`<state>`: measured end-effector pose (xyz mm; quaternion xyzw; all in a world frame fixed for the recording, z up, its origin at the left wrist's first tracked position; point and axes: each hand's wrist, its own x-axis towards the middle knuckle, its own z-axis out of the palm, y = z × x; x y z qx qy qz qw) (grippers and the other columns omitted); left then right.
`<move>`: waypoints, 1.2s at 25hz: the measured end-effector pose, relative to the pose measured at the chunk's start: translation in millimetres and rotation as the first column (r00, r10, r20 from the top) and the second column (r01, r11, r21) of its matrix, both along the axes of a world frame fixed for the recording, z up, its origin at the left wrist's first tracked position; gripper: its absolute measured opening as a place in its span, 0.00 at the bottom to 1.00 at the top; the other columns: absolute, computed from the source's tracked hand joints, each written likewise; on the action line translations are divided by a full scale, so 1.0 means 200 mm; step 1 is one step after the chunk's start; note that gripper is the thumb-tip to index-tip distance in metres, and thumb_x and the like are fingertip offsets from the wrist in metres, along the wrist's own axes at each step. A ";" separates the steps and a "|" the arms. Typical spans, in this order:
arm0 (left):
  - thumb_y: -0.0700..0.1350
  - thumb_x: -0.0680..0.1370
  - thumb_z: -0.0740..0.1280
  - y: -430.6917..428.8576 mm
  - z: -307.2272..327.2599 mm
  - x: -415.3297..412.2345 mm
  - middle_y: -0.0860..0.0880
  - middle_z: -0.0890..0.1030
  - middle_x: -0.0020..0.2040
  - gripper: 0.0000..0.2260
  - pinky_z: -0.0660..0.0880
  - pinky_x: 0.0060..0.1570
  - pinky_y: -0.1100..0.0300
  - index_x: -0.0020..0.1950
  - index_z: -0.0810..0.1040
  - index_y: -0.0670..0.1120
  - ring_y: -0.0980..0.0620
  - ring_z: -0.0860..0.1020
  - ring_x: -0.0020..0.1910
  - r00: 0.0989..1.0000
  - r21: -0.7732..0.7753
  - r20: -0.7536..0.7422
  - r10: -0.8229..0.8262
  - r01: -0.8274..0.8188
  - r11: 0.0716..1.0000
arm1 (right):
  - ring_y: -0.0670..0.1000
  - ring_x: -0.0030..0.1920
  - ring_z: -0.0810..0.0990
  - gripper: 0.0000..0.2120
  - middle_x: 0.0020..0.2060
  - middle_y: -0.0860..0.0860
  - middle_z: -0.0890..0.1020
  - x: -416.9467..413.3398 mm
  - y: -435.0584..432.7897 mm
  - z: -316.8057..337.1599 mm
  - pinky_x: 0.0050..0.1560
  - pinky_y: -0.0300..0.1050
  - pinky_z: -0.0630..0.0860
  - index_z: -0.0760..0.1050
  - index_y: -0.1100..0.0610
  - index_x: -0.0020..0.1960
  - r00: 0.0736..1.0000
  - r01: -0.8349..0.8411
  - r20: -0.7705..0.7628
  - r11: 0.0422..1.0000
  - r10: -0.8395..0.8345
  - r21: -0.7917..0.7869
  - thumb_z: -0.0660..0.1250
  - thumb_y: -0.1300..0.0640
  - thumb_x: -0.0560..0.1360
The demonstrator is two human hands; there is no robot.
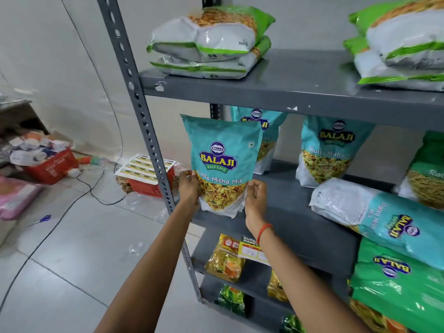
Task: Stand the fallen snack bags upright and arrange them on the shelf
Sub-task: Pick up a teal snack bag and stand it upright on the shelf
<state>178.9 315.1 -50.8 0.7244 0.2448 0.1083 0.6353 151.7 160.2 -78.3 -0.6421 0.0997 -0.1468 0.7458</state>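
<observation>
I hold a teal Balaji Khatta Mitha Mix bag (222, 162) upright at the left front of the grey middle shelf (295, 224). My left hand (188, 187) grips its lower left edge, and my right hand (255, 197) grips its lower right edge. Two more teal bags stand upright behind, one (264, 138) at the back left and one (329, 150) at the middle. A fallen teal bag (384, 219) lies on its side at the right. Beneath it lies a green bag (403, 284), also on its side.
Green-and-white bags (209, 44) lie stacked flat on the top shelf, with more (403, 44) at the right. A green bag (430, 171) stands at the far right. Yellow packets (225, 258) sit on lower shelves. Red baskets (144, 174), cables and scissors (42, 219) lie on the floor to the left.
</observation>
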 end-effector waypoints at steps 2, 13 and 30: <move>0.47 0.81 0.55 0.00 0.00 0.02 0.39 0.76 0.61 0.17 0.78 0.54 0.45 0.68 0.62 0.41 0.39 0.77 0.58 1.000 -0.013 -0.007 -0.001 0.001 1.000 | 0.43 0.43 0.77 0.06 0.44 0.50 0.77 0.03 0.01 0.00 0.35 0.26 0.74 0.69 0.59 0.53 1.000 0.013 0.003 1.000 -0.013 0.005 0.57 0.57 0.80; 0.51 0.81 0.53 -0.54 0.00 -0.39 0.54 0.46 0.77 0.26 0.50 0.76 0.52 0.76 0.44 0.51 0.54 0.47 0.77 0.796 0.387 0.562 -0.224 -0.014 0.922 | 0.41 0.57 0.75 0.13 0.58 0.47 0.76 -0.19 -0.22 0.09 0.56 0.26 0.70 0.70 0.57 0.63 0.959 0.147 0.261 0.981 -0.109 -0.130 0.54 0.57 0.81; 0.41 0.77 0.65 -1.62 -0.31 -0.47 0.44 0.73 0.69 0.20 0.72 0.62 0.51 0.69 0.70 0.45 0.45 0.72 0.68 0.687 0.717 0.199 -0.699 0.384 0.582 | 0.58 0.57 0.75 0.17 0.60 0.62 0.72 -0.80 -1.30 -0.01 0.69 0.51 0.66 0.64 0.68 0.67 0.953 0.302 -0.148 0.793 -0.264 0.528 0.50 0.72 0.79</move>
